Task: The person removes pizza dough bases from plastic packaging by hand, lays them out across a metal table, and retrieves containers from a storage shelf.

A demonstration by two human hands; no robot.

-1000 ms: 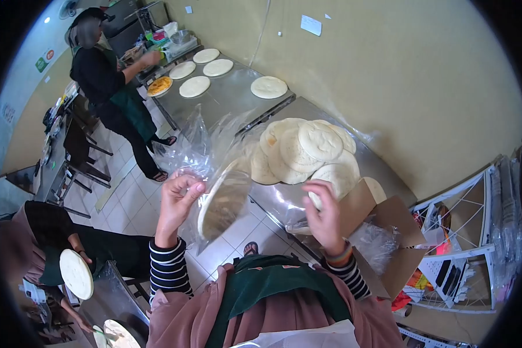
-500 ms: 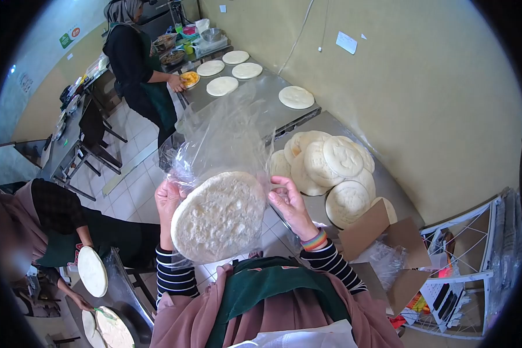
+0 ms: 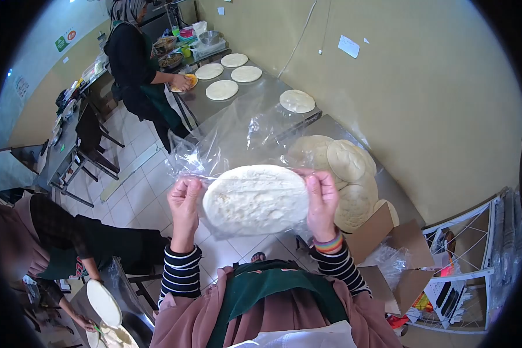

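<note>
Between my hands hangs a round flatbread (image 3: pixel 256 200) inside a clear plastic bag (image 3: pixel 229 136), whose loose end spreads upward past the bread. My left hand (image 3: pixel 184 203) pinches the bag at the bread's left side, fingers closed. On the right side my right hand (image 3: pixel 322 200) grips the bag's other edge, thumb in front. Beyond my right hand, a pile of flatbreads (image 3: pixel 354 168) lies on the metal table (image 3: pixel 397 200), partly seen through the plastic.
An open cardboard box (image 3: pixel 371 235) with plastic bags stands at right, near a white rack (image 3: pixel 487 272). Several flat rounds (image 3: pixel 221 90) lie on the far table, where a person (image 3: pixel 136 64) works. Another person (image 3: pixel 58 232) at left holds a flatbread (image 3: pixel 104 303).
The bagged bread has moved up and right and tilted flatter. My right hand has closed on the bag and moved right. The person at left has lowered their flatbread.
</note>
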